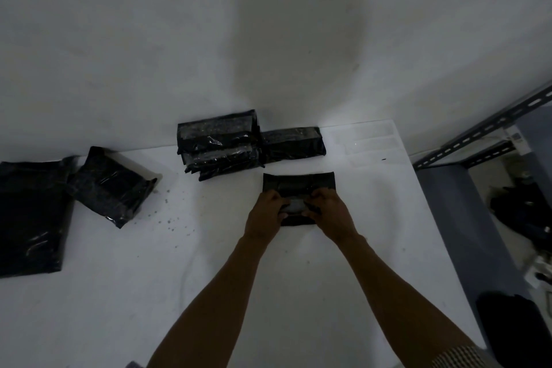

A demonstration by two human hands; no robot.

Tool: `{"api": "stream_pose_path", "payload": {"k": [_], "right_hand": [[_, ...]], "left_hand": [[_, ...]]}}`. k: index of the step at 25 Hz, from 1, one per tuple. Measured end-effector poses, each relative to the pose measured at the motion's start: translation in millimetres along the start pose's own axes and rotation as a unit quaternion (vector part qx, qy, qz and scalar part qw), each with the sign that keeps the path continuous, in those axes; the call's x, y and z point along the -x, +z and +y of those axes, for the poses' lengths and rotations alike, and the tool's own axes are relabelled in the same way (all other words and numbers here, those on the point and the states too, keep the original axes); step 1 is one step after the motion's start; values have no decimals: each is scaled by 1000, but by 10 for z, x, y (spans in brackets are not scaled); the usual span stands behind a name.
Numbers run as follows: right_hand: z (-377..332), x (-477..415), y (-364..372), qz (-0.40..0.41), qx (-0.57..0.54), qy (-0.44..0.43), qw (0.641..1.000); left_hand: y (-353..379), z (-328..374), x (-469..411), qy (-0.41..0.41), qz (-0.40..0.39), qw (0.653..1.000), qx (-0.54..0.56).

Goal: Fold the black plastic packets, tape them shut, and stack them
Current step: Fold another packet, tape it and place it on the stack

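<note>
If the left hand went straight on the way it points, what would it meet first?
Past the folded packet it grips, the left hand would likely meet the low packet beside the taped stack; depth is unclear.

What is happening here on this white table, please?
A person is working on a black packet on the white table. The left hand and the right hand both grip its near part, apparently folding it; it is too dark to tell whether tape is involved. Behind it, a stack of shiny packets stands at the wall, with a single packet right beside it. At the left lie a tilted packet and a large flat bag.
</note>
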State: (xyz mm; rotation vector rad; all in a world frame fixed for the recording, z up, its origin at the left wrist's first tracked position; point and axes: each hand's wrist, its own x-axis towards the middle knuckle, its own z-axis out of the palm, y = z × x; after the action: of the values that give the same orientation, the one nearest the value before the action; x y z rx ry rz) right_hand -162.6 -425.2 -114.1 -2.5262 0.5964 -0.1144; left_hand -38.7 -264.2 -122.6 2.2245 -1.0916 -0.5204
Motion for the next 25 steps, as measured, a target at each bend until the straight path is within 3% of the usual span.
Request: {"api": "stream_pose_path", "payload": {"k": [8,15,20,23,25], "right_hand": [[138,90,-77,10,-46,28,998],[-208,471,56,85,-14,108,990],[-228,775,136,34,0,148,988],[-221,752,147,48,32,129,990],[-193,745,183,10,69,111,991]], "left_hand": [[-126,-215,164,-4,10,1000,-12],[69,240,327,11,39,997,-63],[321,151,578,-29,-9,999,-17],[298,149,585,-25,-6,998,-58],[274,141,587,-31,-36,992,-118]]}}
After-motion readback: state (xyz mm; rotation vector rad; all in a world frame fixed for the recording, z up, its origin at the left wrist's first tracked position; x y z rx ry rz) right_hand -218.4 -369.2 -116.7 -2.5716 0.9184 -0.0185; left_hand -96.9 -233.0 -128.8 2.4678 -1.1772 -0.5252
